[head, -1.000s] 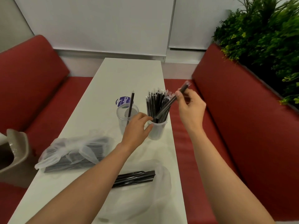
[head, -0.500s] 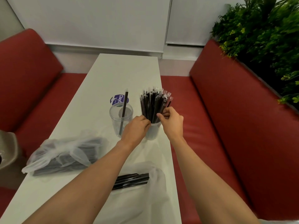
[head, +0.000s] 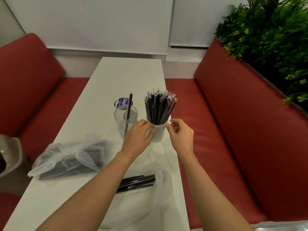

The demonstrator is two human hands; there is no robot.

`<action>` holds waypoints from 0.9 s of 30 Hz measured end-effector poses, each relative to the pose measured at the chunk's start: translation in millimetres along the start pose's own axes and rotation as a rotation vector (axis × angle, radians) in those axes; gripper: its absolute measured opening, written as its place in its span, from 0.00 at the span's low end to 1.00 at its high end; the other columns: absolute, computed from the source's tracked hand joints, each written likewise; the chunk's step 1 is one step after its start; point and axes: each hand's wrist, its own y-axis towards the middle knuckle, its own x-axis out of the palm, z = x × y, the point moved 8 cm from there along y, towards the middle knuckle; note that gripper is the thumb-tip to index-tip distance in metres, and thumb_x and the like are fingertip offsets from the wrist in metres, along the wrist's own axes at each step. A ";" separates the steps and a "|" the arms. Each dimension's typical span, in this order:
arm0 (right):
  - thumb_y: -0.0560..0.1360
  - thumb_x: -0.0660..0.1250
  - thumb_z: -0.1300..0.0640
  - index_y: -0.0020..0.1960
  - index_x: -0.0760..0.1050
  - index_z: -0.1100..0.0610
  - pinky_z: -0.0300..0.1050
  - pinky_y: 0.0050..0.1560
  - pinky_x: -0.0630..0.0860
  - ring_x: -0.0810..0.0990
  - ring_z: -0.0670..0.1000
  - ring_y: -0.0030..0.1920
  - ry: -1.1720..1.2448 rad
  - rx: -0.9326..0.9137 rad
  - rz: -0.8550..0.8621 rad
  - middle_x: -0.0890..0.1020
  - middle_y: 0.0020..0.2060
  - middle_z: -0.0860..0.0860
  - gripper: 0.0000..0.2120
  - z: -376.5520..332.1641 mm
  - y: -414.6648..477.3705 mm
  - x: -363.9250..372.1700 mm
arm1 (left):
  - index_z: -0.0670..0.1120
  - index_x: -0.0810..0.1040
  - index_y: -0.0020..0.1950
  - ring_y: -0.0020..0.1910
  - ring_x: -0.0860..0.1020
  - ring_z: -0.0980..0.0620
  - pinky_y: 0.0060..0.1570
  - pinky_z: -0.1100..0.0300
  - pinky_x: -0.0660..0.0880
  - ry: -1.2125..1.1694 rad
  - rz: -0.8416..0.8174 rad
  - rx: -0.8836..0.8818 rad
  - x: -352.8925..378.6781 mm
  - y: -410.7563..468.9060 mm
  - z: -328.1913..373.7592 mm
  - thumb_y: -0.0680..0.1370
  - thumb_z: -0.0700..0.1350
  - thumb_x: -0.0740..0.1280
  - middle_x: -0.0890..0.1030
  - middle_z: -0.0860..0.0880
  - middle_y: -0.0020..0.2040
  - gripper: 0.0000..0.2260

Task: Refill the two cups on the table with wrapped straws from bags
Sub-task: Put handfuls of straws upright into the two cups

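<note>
A long white table (head: 126, 72) runs away toward the far wall, set between two red upholstered benches. The left bench (head: 28, 77) has a padded back with a rounded corner. The right bench (head: 241, 114) has a back that rises to a bank of dense green foliage (head: 266, 34) flecked with small yellow-green leaves. Behind the table hang two white roller blinds (head: 100, 22) side by side, with a narrow gap between them and the left one reaching lower. Below them runs a pale strip of wall (head: 80, 67). Part of a beige moulded chair (head: 10, 154) shows at the left edge. The light is soft and even, with a faint sheen on the red upholstery.
</note>
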 end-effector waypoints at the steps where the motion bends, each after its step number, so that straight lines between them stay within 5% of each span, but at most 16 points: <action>1: 0.79 0.73 0.51 0.56 0.82 0.51 0.39 0.46 0.80 0.81 0.38 0.45 0.001 -0.032 -0.009 0.84 0.45 0.41 0.07 -4.6 -9.3 0.9 | 0.47 0.84 0.58 0.54 0.79 0.52 0.47 0.62 0.73 -0.011 0.019 -0.017 -5.1 -9.5 -1.1 0.82 0.49 0.69 0.81 0.52 0.53 0.09; 6: 0.80 0.72 0.55 0.59 0.82 0.54 0.36 0.43 0.79 0.82 0.42 0.46 0.007 -0.164 -0.086 0.84 0.49 0.44 0.08 -30.6 -74.4 20.0 | 0.50 0.83 0.54 0.54 0.75 0.53 0.43 0.56 0.77 -0.012 0.070 -0.144 -32.0 -71.7 -15.0 0.80 0.49 0.71 0.79 0.54 0.52 0.05; 10: 0.81 0.71 0.57 0.57 0.83 0.54 0.35 0.45 0.79 0.82 0.44 0.45 0.007 -0.247 -0.304 0.85 0.49 0.44 0.07 -33.4 -148.2 51.3 | 0.52 0.82 0.50 0.49 0.74 0.53 0.41 0.58 0.73 0.012 0.107 -0.290 -56.7 -143.7 -31.1 0.77 0.46 0.73 0.75 0.57 0.46 0.03; 15: 0.80 0.68 0.55 0.57 0.84 0.51 0.48 0.52 0.80 0.84 0.46 0.47 -0.213 -0.222 -0.610 0.87 0.48 0.45 0.08 1.9 -203.4 107.4 | 0.54 0.80 0.44 0.39 0.77 0.47 0.38 0.54 0.70 0.295 -0.128 -0.296 -44.5 -211.8 -77.7 0.70 0.43 0.79 0.77 0.56 0.37 0.10; 18: 0.80 0.67 0.55 0.62 0.83 0.51 0.49 0.58 0.78 0.81 0.51 0.59 -0.364 -0.253 -0.648 0.85 0.56 0.46 0.12 11.3 -208.0 123.7 | 0.55 0.82 0.54 0.47 0.79 0.46 0.44 0.53 0.73 0.416 -0.294 -0.332 -39.1 -227.5 -105.9 0.68 0.48 0.81 0.80 0.54 0.47 0.17; 21: 0.78 0.68 0.57 0.68 0.79 0.53 0.49 0.62 0.75 0.77 0.55 0.64 -0.489 -0.298 -0.647 0.81 0.63 0.48 0.18 12.1 -204.7 134.6 | 0.55 0.66 0.78 0.68 0.71 0.46 0.64 0.53 0.69 0.379 -0.532 -0.428 -31.0 -239.4 -130.0 0.72 0.55 0.77 0.72 0.51 0.70 0.37; 27: 0.78 0.67 0.59 0.71 0.76 0.53 0.52 0.61 0.74 0.75 0.57 0.65 -0.643 -0.378 -0.691 0.78 0.67 0.50 0.21 5.8 -195.3 163.2 | 0.51 0.51 0.84 0.78 0.60 0.46 0.73 0.52 0.64 0.334 -0.707 -0.473 -29.6 -232.7 -149.0 0.67 0.62 0.79 0.62 0.50 0.80 0.55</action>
